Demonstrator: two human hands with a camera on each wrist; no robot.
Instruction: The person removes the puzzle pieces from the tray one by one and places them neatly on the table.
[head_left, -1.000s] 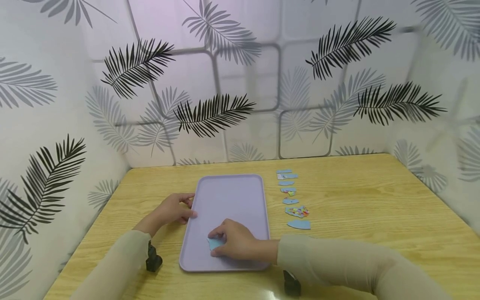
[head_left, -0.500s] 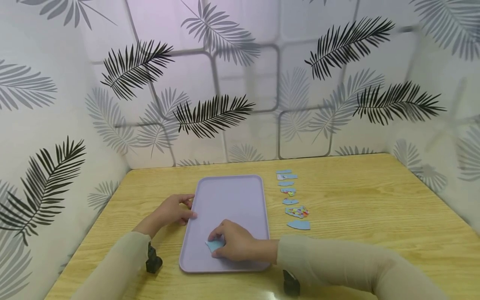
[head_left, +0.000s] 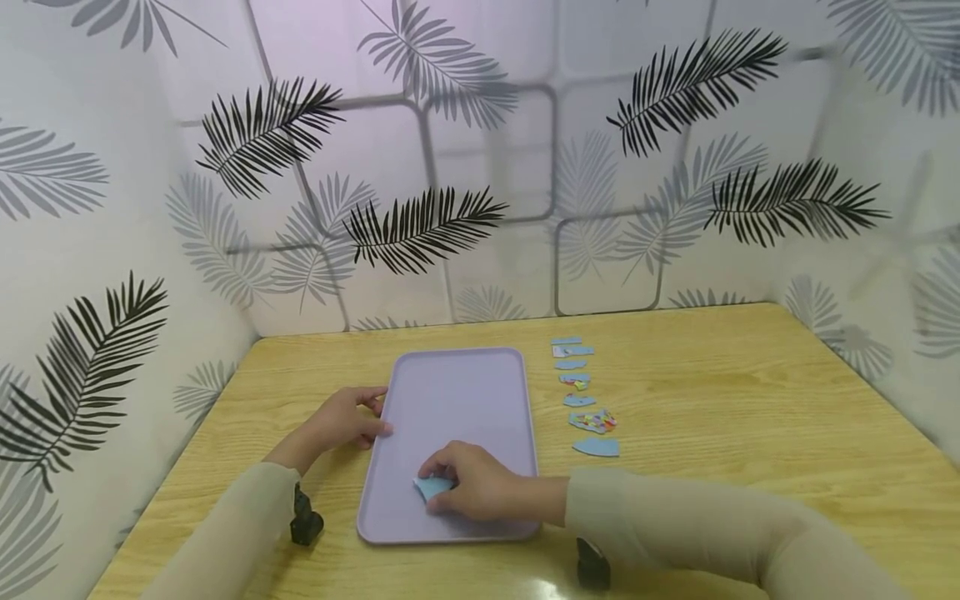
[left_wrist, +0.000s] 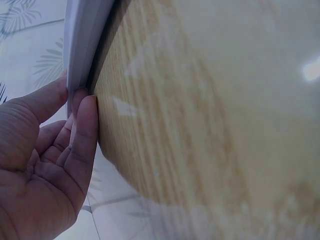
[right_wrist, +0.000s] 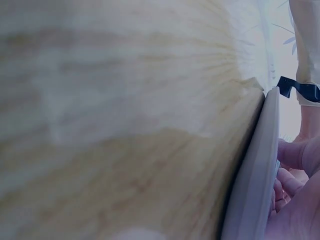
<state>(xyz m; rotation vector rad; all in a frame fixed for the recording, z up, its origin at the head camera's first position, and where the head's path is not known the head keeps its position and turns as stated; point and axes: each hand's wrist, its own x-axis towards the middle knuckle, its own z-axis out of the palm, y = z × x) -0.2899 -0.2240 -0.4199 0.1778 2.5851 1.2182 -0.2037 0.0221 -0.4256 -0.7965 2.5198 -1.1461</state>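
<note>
A lavender tray (head_left: 461, 392) lies on the wooden table. My left hand (head_left: 347, 418) holds its left rim; in the left wrist view the thumb and fingers (left_wrist: 85, 120) pinch the tray's edge (left_wrist: 82, 55) from both sides. Over the front part of the tray, my right hand (head_left: 476, 483) pinches a light blue puzzle piece (head_left: 431, 487) between thumb and fingers, close to the tray's surface. Part of the piece is covered by the fingers. In the right wrist view the tray wall (right_wrist: 255, 185) hides much of the right hand (right_wrist: 300, 195).
Right of the tray, several flat pieces form a column on the table: a plain blue one (head_left: 597, 447) nearest, a multicoloured one (head_left: 592, 421) behind it, smaller ones farther back. A leaf-patterned wall (head_left: 495, 267) stands behind the table. Each wrist wears a black camera (head_left: 306, 518).
The blue piece has turned slightly in my right fingers, and that hand has shifted very slightly to the right. My left hand stays on the tray's rim.
</note>
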